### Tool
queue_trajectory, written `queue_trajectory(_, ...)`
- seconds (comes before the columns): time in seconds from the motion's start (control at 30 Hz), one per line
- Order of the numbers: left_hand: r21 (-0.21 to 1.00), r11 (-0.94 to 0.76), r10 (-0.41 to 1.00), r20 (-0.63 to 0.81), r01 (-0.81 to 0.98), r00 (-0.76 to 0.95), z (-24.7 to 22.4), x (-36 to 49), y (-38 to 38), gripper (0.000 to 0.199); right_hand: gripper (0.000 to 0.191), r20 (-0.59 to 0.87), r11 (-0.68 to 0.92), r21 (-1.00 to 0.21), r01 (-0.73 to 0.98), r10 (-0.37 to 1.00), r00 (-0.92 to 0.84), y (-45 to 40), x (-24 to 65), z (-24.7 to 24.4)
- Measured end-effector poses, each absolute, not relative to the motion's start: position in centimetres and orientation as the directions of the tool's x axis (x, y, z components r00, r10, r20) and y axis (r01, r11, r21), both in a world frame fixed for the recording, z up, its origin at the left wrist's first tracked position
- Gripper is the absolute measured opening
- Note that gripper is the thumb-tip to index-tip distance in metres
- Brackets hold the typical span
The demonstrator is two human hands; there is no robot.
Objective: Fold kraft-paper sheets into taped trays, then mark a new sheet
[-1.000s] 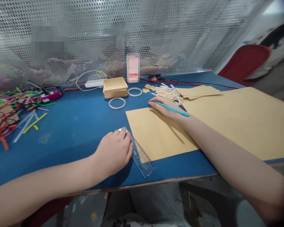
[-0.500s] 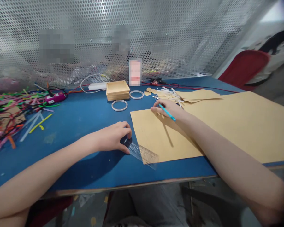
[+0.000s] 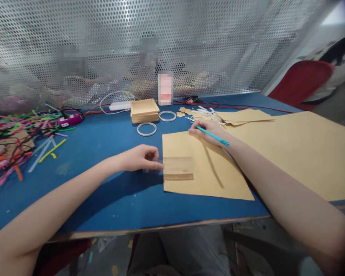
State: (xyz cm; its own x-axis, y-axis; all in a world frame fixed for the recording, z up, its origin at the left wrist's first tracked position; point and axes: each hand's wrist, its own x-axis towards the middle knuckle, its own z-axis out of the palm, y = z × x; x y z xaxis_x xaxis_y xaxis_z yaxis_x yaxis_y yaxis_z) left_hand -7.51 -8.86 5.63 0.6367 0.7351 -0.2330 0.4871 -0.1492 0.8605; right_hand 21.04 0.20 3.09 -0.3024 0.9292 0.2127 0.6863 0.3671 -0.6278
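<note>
- While pinching the left end of a clear ruler (image 3: 178,168) in the left hand (image 3: 142,158), holds a turquoise pen (image 3: 215,137) in the right hand (image 3: 209,124).
- Curls the left fingers, thumb pressed toward the ruler's end; cannot make out the whole grip for blur.
- Lines the ruler up left to right across the left part of the brown sheet (image 3: 202,168); cannot tell whether flat on the paper or just above.
- Rests the right hand at the sheet's far edge, fingers bent and grasping the pen, and slants the pen's rear end toward the near right.
- Has the brown sheet at the middle of the blue table (image 3: 103,138), close to the near edge, beside a larger brown sheet (image 3: 299,153) on the right.
- Leaves white strips (image 3: 205,112) just beyond the right hand.
- Faces two rings (image 3: 147,135) at the far middle, near a stack of shallow wooden trays (image 3: 145,115).
- At far left, has coloured strips (image 3: 8,134) in a tangle and a purple tool (image 3: 69,120) beside them.
</note>
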Motion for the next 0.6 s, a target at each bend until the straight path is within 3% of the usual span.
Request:
queue_trajectory(0.13,0.926,-0.104,0.861,-0.098,0.363,0.498,5.2,-7.9,-7.8,0.035,0.022,0.274,0.344,-0.603,0.720,0.937,-0.218,0.1,21.4,2.9)
queue_trajectory(0.23,0.930,-0.101,0.898,-0.067,0.353,0.434,4.9,-7.8,-7.6,0.034,0.019,0.214,0.236,-0.549,0.802,0.967,-0.138,0.4,21.6,2.4)
queue_trajectory(0.43,0.908,-0.012,0.862,-0.203,0.418,0.465,3.9,-7.4,-7.9,0.033,0.021,-0.022,0.044,-0.372,0.927,0.998,-0.056,0.1,21.8,3.1)
queue_trajectory(0.53,0.892,0.000,0.854,-0.235,0.453,0.465,3.7,-7.3,-8.1,0.032,0.030,-0.141,0.044,-0.390,0.920,0.984,-0.106,-0.5,21.9,4.0)
queue_trajectory(0.6,0.882,-0.004,0.854,-0.242,0.470,0.461,3.8,-7.2,-8.2,0.030,0.031,-0.112,0.104,-0.443,0.891,0.979,-0.170,-0.8,21.9,4.3)
